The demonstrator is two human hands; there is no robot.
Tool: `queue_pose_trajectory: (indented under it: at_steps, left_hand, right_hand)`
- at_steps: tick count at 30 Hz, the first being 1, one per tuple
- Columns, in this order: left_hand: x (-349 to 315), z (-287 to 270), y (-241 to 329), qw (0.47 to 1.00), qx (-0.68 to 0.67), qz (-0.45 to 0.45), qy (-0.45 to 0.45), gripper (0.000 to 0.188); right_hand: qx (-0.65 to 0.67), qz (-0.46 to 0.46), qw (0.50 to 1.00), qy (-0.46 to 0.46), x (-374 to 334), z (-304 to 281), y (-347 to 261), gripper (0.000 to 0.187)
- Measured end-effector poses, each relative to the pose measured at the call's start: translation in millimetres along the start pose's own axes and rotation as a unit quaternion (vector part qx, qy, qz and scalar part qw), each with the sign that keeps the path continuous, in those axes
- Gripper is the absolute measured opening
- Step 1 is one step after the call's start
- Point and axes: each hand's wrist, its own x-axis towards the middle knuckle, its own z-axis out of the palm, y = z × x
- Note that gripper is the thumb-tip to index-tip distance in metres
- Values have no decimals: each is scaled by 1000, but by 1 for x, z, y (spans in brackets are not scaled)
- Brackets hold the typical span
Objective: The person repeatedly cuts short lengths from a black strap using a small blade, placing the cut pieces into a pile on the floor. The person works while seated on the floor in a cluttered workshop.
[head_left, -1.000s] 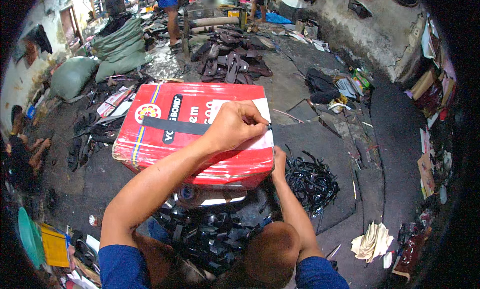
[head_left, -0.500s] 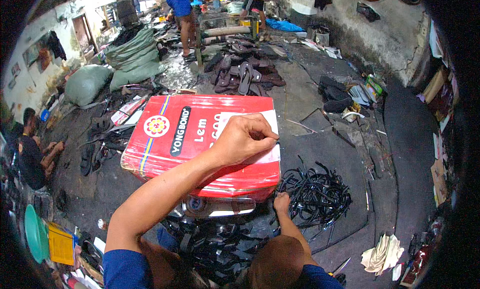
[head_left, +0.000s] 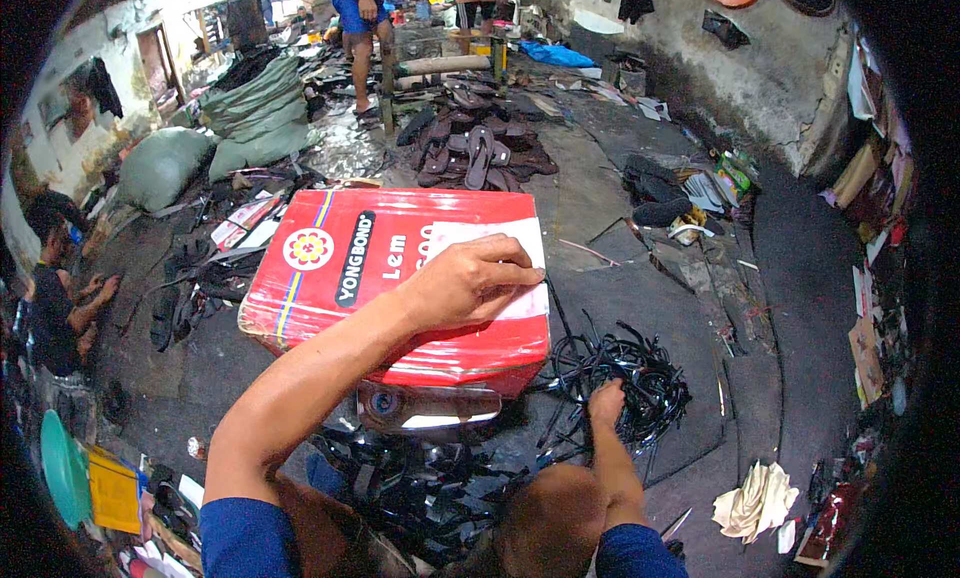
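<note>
A red cardboard box (head_left: 310, 308) with a white patch stands in front of me. My left hand (head_left: 475, 278) rests over its top right edge, thumb and fingers pinched together. A thin black strap (head_left: 560, 308) runs from these fingertips down past the box's side. On the floor to the right lies a tangled heap of shiny black straps (head_left: 655, 378). My right hand (head_left: 606, 402) reaches into the near left part of the heap; its fingertips are lost among the straps. More black strips (head_left: 430, 493) lie between my legs, below a shiny rounded object (head_left: 430, 406) against the box.
Brown sandals (head_left: 480, 153) are piled beyond the box. Green sacks (head_left: 165, 168) stand at the far left, where a person (head_left: 60, 308) sits. Another person in blue shorts (head_left: 358, 13) stands farther back. Crumpled cream material (head_left: 755, 503) lies at lower right; a green basin (head_left: 65, 468) at lower left.
My right hand has moved right, from beside the box into the strap heap. A strap now shows stretching below my left fingertips. The whole view has shifted slightly.
</note>
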Motion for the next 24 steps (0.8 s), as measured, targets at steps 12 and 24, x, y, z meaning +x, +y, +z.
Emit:
queue_pose_trajectory:
  at_steps: [12, 24]
  left_hand:
    - [-1, 11, 0, 1000, -17, 12, 3, 34]
    - [-7, 8, 13, 999, 41, 14, 12, 31]
  right_hand:
    - [-195, 89, 975, 62, 57, -102, 86, 21]
    - [109, -467, 725, -494, -217, 54, 4, 51]
